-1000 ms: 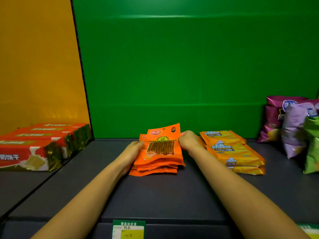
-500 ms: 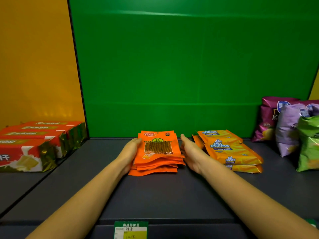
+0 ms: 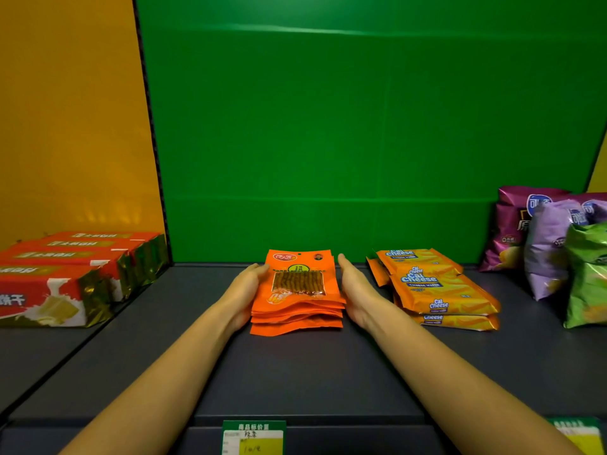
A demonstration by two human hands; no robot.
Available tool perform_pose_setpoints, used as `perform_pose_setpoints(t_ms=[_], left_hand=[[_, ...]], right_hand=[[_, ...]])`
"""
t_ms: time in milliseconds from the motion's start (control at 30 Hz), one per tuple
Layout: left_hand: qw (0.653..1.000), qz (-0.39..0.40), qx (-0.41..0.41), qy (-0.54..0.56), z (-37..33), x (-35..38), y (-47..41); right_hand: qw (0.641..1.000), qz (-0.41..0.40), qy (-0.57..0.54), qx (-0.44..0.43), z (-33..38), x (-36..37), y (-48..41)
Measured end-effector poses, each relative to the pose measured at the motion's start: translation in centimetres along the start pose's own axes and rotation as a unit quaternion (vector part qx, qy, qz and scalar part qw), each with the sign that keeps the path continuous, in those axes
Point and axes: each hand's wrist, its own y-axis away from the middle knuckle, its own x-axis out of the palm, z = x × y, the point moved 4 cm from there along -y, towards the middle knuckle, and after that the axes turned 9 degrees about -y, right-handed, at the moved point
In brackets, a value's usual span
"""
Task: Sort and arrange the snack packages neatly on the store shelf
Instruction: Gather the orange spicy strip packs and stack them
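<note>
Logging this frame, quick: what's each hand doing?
Left hand: open, pressing the left side of the orange stack.
Right hand: open, flat along its right side.

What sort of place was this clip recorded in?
Likely a store shelf, perhaps a mock-up: a price tag on its front edge, stacked orange snack packets, and chip bags at the right.

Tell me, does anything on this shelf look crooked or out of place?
Yes. The orange packets between the left hand and right hand are fanned, lower ones jutting toward the front. The Cal Cheese packs beside them lie at differing angles, one poking out behind. Nothing looks spilled or torn.
</note>
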Motion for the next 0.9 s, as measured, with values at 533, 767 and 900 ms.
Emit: perform_pose_setpoints(t_ms=[533, 767, 900], left_hand=[[0.998, 0.012, -0.046, 0.030, 0.9, 0.2, 2.0], [0.996, -0.013, -0.007, -0.093, -0.6, 0.0, 3.1], [0.935, -0.106, 0.160, -0.298, -3.3, -0.5, 5.4]], right_hand=[[1.000, 0.010, -0.007, -0.013, -1.6, 0.0, 2.3], [0.998, 0.018, 0.059, -0.034, -1.1, 0.0, 3.6], [0.976, -0.005, 0.167, -0.141, 1.9, -3.0, 7.5]])
